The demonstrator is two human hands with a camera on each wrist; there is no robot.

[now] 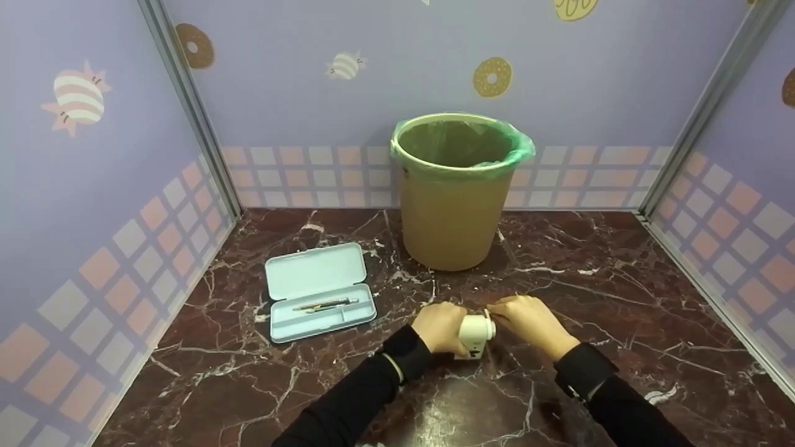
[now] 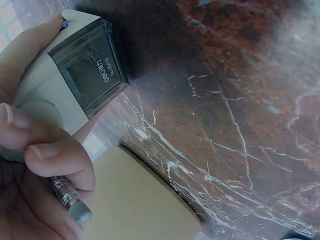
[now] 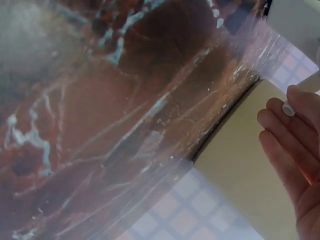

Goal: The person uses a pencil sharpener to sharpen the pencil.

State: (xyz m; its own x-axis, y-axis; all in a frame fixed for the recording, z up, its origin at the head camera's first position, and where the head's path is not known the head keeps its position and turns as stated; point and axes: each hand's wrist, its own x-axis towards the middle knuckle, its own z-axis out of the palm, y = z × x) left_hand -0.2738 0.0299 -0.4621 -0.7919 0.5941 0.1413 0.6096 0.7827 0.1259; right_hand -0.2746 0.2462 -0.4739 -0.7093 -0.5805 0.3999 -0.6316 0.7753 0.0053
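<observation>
A white crank pencil sharpener [image 1: 475,335] stands on the marbled table, a little in front of the bin. My left hand [image 1: 440,326] grips it from the left side. In the left wrist view the sharpener's dark see-through shavings drawer [image 2: 90,65] shows, and a pencil [image 2: 67,195] with a greyish eraser end pokes out from under the curled fingers. The hand hides the pencil's other end. On the sharpener's right, my right hand [image 1: 529,320] pinches the small white crank knob [image 3: 288,109] between thumb and forefinger; its other fingers are loosely bent.
An open light-blue pencil case [image 1: 323,320] lies to the left, with several pencils or pens [image 1: 326,305] inside. Behind the hands stands a tan bin [image 1: 453,217] with a green liner [image 1: 522,146]. Patterned panels [image 1: 279,93] wall in the back and both sides.
</observation>
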